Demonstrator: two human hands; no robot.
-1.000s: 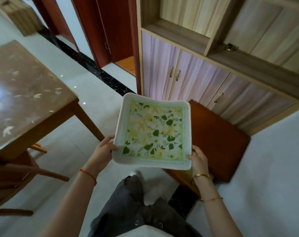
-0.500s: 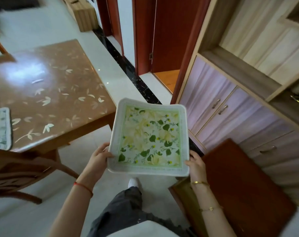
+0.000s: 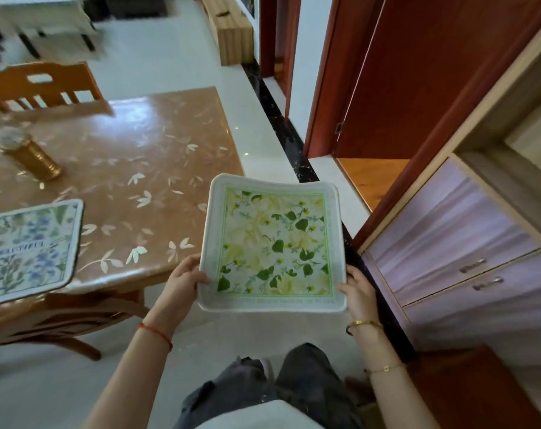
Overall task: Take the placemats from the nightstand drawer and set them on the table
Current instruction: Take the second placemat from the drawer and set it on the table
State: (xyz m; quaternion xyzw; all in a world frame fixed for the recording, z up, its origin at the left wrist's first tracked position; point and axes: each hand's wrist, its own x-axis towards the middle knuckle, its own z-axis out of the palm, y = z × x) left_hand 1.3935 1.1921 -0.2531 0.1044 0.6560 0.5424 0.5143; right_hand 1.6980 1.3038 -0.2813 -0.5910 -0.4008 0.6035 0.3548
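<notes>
Green-and-yellow leaf print on a white-bordered, squarish soft placemat (image 3: 273,244), and it's up in the air in front of the person, not on anything yet. Both hands have it by the near edge: left hand (image 3: 182,281) pinching the near-left corner with the thumb on top, right hand (image 3: 357,292) doing the same at the near-right corner. So each grip is closed on the mat, fingers tucked underneath where I can't see them. The far edge sags and curls a bit, so it's floppy stuff.

What matters for the next move: the brown glossy worktop with the pale leaf pattern (image 3: 133,168) sits to the left and forward of the mat. The mat's left edge hangs just about over the worktop's near-right corner, the rest is over the pale floor. My guess is the whole thing has to swing left and away from the body, and the left hand is the nearer one, so it'll lead.

One blue floral placemat with "BEAUTIFUL" on it (image 3: 27,252) already lies at the near-left edge of the worktop, well apart from the held one. A gold metal canister (image 3: 30,156) stands further back on the left. Plenty of bare surface between those and the right corner, so landing it beside the blue one looks easy, just watch the droopy far edge doesn't fold under.
</notes>
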